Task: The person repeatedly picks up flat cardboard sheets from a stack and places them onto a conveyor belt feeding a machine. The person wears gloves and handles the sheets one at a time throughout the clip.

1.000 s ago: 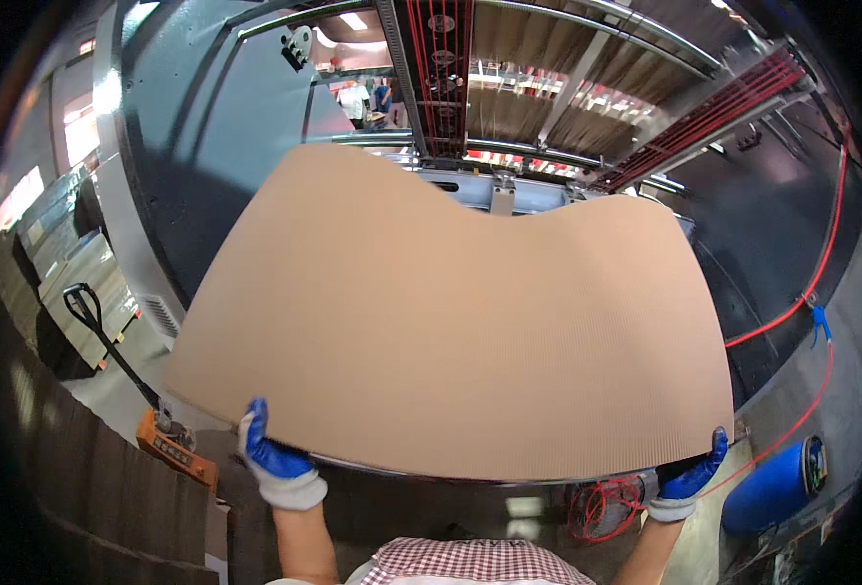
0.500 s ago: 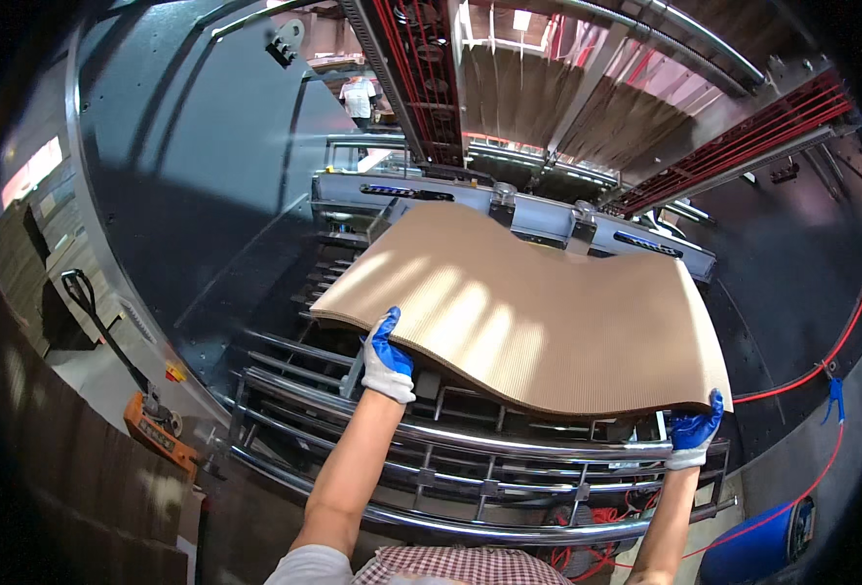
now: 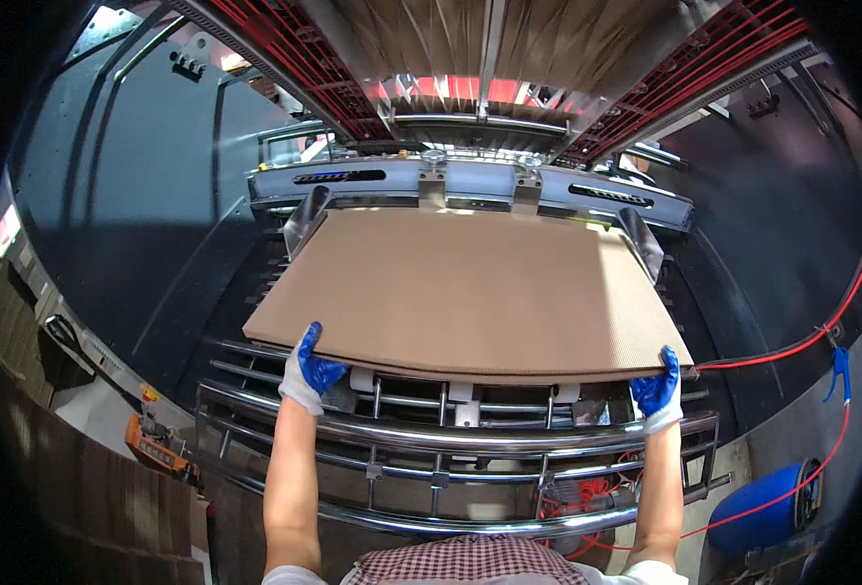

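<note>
A stack of brown corrugated cardboard sheets lies nearly flat in the machine's feed bed, between two angled metal side guides. My left hand, in a blue-and-white work glove, grips the near edge of the stack left of its middle, thumb on top and fingers beneath. Gloved the same way, my right hand holds the near edge close to the right corner. The fingers under the sheets are partly hidden. At the far side, the stack reaches two upright metal stops.
Chrome rails run between me and the stack. Dark machine walls stand on both sides. A red hose with a blue air gun hangs at right, above a blue drum. An orange pallet jack stands at left.
The wavy, bowed cardboard stack has flattened out and now sits squarely between the side guides. Both hands still hold its near edge. My view has shifted too.
</note>
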### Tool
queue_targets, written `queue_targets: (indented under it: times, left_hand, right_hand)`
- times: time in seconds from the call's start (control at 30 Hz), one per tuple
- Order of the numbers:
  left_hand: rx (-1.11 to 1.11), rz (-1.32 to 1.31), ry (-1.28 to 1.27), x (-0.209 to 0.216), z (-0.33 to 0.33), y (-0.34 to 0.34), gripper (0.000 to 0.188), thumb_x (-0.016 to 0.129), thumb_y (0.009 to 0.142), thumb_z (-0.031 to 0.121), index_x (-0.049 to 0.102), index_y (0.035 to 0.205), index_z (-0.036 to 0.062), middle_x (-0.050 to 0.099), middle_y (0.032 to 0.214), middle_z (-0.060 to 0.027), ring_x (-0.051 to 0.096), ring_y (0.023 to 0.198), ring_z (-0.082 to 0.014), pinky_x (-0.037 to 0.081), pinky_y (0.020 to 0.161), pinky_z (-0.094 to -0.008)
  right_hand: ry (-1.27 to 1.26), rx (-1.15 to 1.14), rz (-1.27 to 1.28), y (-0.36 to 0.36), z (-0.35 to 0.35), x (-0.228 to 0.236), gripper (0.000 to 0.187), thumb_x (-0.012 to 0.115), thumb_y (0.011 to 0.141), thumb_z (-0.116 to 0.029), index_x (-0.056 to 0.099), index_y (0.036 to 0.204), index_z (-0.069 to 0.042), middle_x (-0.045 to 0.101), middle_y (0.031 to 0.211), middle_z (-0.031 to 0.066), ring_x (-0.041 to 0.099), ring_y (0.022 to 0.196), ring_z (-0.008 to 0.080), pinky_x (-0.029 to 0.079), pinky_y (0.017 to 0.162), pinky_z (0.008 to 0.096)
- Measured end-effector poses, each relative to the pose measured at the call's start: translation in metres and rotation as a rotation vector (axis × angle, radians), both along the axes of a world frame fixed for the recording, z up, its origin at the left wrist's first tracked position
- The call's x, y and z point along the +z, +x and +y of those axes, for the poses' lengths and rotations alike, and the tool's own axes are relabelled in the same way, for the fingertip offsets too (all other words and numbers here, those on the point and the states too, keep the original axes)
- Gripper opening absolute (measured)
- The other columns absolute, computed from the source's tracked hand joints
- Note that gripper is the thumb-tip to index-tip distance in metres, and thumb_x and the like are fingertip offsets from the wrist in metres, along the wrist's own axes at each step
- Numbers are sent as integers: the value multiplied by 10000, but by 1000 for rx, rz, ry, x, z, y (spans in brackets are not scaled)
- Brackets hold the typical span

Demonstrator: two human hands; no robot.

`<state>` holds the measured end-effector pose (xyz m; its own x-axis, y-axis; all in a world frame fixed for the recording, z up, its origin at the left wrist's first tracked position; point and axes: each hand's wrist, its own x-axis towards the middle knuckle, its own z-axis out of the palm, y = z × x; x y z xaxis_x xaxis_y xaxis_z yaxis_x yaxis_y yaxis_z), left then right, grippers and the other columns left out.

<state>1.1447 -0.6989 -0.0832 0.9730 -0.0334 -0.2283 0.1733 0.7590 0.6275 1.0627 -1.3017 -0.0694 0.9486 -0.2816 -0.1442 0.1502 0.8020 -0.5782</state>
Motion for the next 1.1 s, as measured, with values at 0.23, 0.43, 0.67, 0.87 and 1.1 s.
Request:
queue_targets:
  times: [0.23, 0.43, 0.67, 0.87, 1.1]
  left_hand:
    - [-87, 210, 129, -3, 14, 31, 535, 699, 838, 369, 529, 1239, 58, 632, 1099, -196, 664, 877, -359, 579, 748, -468]
    - [-180, -87, 459, -18, 35, 12, 295, 625, 854, 178, 593, 1101, 20, 653, 932, -186, 674, 811, -319, 583, 683, -422]
    - [252, 183, 1243, -37, 21, 62, 234, 702, 824, 264, 631, 731, 61, 570, 622, -46, 496, 478, -150, 406, 450, -323]
    - [421, -115, 1447, -25, -6, 35, 348, 758, 790, 287, 653, 946, -7, 692, 834, -95, 598, 685, -197, 500, 647, -338]
    - [340, -229, 906, -36, 3, 54, 86, 637, 836, 29, 654, 920, 35, 645, 787, -3, 596, 675, -86, 500, 610, -233]
  right_hand:
    - [-71, 63, 177, 34, 4, 3, 731, 669, 788, -567, 474, 1308, -91, 609, 1153, 179, 627, 992, 308, 558, 815, 441]
    - [-491, -28, 425, 27, -19, -32, 739, 584, 783, -694, 548, 1143, -49, 635, 829, 163, 645, 632, 246, 564, 541, 330]
    - [-757, -257, 639, 72, 2, -17, 659, 545, 792, -725, 518, 615, -91, 461, 462, 21, 455, 355, 156, 396, 364, 264]
    - [-736, -253, 433, 48, 30, -25, 523, 507, 897, -606, 529, 671, -135, 451, 478, -7, 433, 408, 117, 322, 387, 248]
    - [-788, -397, 149, 80, 46, -41, 380, 532, 955, -409, 561, 728, -107, 563, 596, 42, 529, 499, 139, 468, 506, 272]
